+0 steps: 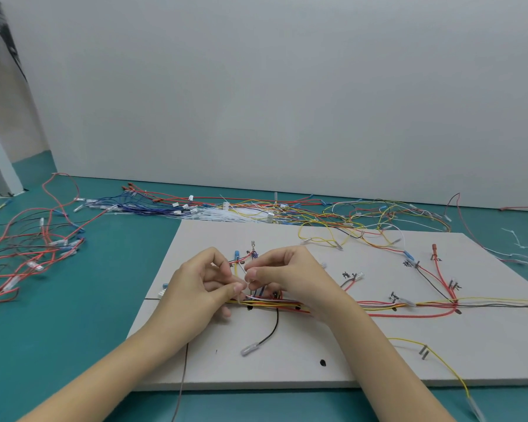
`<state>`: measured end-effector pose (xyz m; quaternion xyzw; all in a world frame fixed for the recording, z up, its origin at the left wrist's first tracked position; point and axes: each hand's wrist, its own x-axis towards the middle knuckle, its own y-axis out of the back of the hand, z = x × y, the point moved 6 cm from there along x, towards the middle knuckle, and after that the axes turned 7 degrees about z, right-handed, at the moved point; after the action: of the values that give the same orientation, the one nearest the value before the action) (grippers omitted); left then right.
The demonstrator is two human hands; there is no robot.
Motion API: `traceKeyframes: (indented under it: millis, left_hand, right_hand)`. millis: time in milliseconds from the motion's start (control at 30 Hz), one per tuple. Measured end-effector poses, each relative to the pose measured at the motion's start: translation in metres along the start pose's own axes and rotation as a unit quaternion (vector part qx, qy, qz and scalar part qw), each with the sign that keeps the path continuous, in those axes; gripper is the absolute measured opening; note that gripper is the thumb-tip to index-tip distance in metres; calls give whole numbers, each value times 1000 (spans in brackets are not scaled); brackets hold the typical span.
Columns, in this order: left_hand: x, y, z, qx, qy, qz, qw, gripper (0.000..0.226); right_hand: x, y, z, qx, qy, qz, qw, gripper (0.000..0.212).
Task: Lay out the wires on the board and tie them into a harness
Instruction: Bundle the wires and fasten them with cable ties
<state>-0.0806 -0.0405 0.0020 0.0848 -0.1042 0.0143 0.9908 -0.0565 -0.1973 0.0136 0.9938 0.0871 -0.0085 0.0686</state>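
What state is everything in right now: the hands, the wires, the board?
left hand: pinching a thin white strand
right hand: pinching the same strand
wire bundle: lying across the board
board: flat on the table
black wire: hanging loose from the bundle
spare wires: tangled on the table

The setting is a wire-harness assembly workstation in a workshop. A teal work surface [73, 300] backs onto a plain grey wall [287, 86] at 12 o'clock. A white layout board [317, 354] carries routing pegs and hand-written marks. Loose terminated wires [28, 248] lie heaped at 9 o'clock, further coloured wires [348, 214] and white cable ties [223, 214] at 12 o'clock.
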Motion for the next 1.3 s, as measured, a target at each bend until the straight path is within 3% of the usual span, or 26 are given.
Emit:
traceKeyframes:
  millis: [133, 1033, 1300]
  left_hand:
    - [0, 2, 0, -4, -3, 7, 1000, 36]
    - [1, 0, -2, -33, 56, -13, 998, 37]
    - [1, 0, -1, -45, 60, -15, 997, 39]
  right_hand:
    - [0, -1, 0, 0, -9, -10, 1000, 11]
    - [-4, -6, 0, -39, -5, -53, 998, 11]
    - [-1, -4, 0, -20, -5, -28, 999, 9]
